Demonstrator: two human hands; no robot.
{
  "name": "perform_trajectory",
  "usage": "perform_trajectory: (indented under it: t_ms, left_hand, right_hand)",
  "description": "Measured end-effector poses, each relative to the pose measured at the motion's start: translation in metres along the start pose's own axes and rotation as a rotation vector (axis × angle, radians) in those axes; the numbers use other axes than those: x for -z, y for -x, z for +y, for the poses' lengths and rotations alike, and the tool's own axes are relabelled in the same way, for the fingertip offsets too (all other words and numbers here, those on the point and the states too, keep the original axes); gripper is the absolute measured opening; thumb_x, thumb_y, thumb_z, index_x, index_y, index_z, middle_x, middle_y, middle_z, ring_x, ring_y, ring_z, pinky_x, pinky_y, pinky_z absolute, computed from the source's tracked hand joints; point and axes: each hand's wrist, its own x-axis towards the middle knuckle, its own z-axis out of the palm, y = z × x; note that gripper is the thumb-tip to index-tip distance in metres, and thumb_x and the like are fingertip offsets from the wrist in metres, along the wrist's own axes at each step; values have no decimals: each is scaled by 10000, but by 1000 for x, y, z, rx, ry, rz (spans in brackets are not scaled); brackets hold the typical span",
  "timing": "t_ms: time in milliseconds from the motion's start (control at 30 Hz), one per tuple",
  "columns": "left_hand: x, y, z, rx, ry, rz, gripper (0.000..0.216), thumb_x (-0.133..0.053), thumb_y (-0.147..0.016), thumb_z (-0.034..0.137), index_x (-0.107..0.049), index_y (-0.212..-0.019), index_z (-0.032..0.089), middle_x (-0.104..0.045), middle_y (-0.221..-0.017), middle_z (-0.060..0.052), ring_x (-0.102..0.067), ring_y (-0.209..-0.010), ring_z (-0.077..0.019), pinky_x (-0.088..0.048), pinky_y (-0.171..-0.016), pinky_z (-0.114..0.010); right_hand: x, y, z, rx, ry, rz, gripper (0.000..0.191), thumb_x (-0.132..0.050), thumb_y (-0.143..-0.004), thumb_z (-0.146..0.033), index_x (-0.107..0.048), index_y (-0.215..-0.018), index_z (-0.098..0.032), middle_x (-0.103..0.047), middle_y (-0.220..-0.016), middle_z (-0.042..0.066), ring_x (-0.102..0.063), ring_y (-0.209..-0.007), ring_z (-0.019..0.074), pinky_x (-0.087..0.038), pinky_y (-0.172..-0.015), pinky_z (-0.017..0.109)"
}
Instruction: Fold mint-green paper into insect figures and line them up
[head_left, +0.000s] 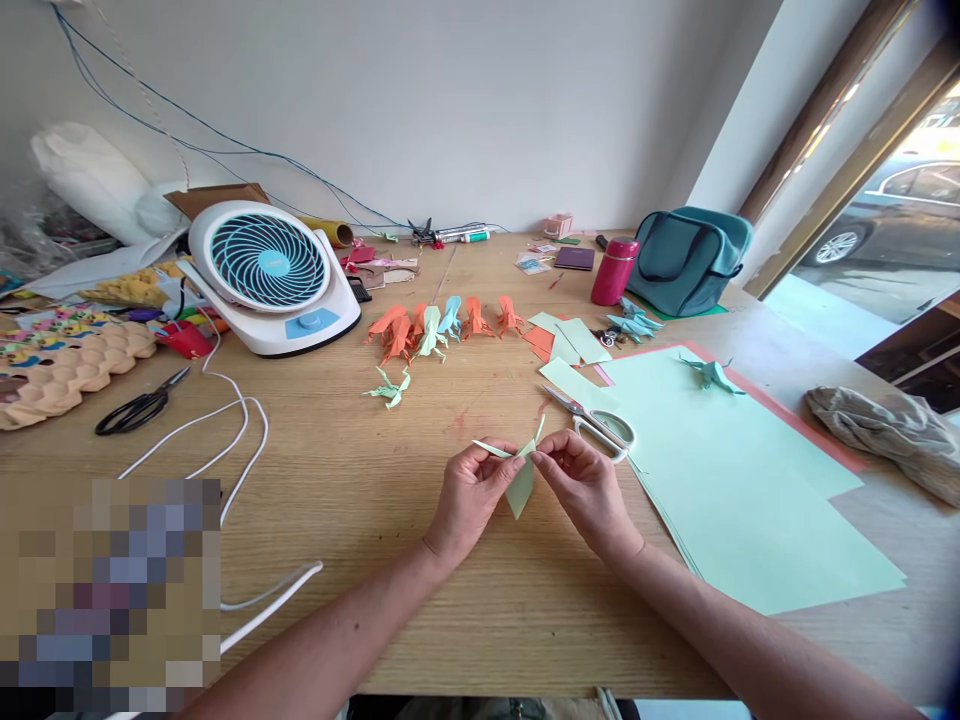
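Observation:
A pale green folded paper figure [519, 492] with thin pointed strips at its top is pinched between my two hands, just above the table. My left hand [472, 490] grips its left side, thumb against the paper. On the other side, my right hand [587, 492] pinches the folds near the upper right strip. Scissors with white handles [604, 425] lie right beside my right hand. Beyond the hands, a small green origami figure [388, 387] rests on the wood, and behind it stand several orange origami figures [474, 318], with green and blue ones among them.
Large green paper sheets [750, 490] cover the right side, with cut green pieces [581, 340] near them. A pink bottle [615, 272] and teal bag [686, 262] stand behind. At left are a white fan [262, 270], black scissors [142, 402] and a white cable [244, 400].

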Motion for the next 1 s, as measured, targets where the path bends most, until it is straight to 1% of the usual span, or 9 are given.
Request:
perform_trajectory:
  t_ms: [133,233,400,500,600,700,800,867,1000]
  left_hand:
    - [-1,-1,-1,-33,11,-20,189,-772,-776,346,-699,-795,173,-707,-789,-10,-610,-722,-127,-474,-692,-230]
    - [-1,-1,-2,-59,17,-56,167,-740,-812,331,-687,-773,177,-708,-840,-16,-606,-776,-130,-461,-732,-233]
    - [-1,-1,-3,-12,65,-76,153,-732,-822,331,-697,-800,184,-725,-945,-33,-622,-874,-156,-462,-808,-259]
    - [-1,0,-1,-34,57,-80,165,-739,-816,335,-687,-770,185,-711,-951,-30,-611,-855,-150,-453,-789,-257]
    - [-2,0,2,-38,66,-93,197,-748,-807,352,-678,-747,177,-687,-957,-37,-605,-873,-158,-448,-807,-267]
    - [-3,2,5,4,91,-93,228,-757,-795,375,-676,-731,173,-669,-943,-36,-594,-888,-165,-440,-821,-275]
    - [-5,2,5,66,144,-73,242,-779,-770,384,-677,-714,172,-664,-928,-24,-584,-879,-156,-430,-812,-267]
    - [-5,1,4,113,223,-57,241,-802,-741,381,-679,-714,176,-666,-940,-15,-582,-870,-149,-429,-791,-263]
    - [-5,-1,5,209,386,-15,262,-853,-667,363,-670,-694,177,-650,-922,4,-573,-798,-131,-434,-715,-259]
  right_hand:
    - [-3,0,1,18,-61,-6,174,-705,-870,-375,-624,-837,-224,-587,-790,-6,-499,-704,140,-409,-645,271]
    - [-3,0,1,18,-105,-32,170,-720,-862,-361,-637,-817,-220,-584,-771,-8,-492,-695,138,-401,-638,272]
    - [-2,-1,-2,7,-166,-64,162,-735,-852,-353,-656,-810,-218,-587,-769,-10,-501,-705,134,-411,-657,269]
    - [-2,0,-4,9,-168,-71,159,-730,-856,-358,-662,-820,-219,-591,-777,-8,-503,-710,134,-413,-662,270]
    - [-1,0,-4,34,-110,-75,178,-723,-861,-368,-650,-800,-218,-577,-766,-7,-498,-712,140,-410,-658,278]
    - [0,-1,-5,43,-49,-67,198,-714,-865,-385,-645,-795,-213,-574,-776,1,-503,-728,150,-416,-667,286]
    - [-1,-2,-7,9,-85,-62,237,-740,-835,-414,-643,-772,-207,-564,-741,-5,-490,-695,141,-419,-648,278]
    - [-2,-2,-8,-16,-124,-62,256,-753,-816,-434,-638,-771,-210,-571,-730,-7,-494,-681,139,-431,-639,274]
    - [-4,-2,-7,-48,-194,-6,292,-796,-767,-442,-611,-872,-241,-603,-802,-8,-539,-715,149,-476,-642,270]
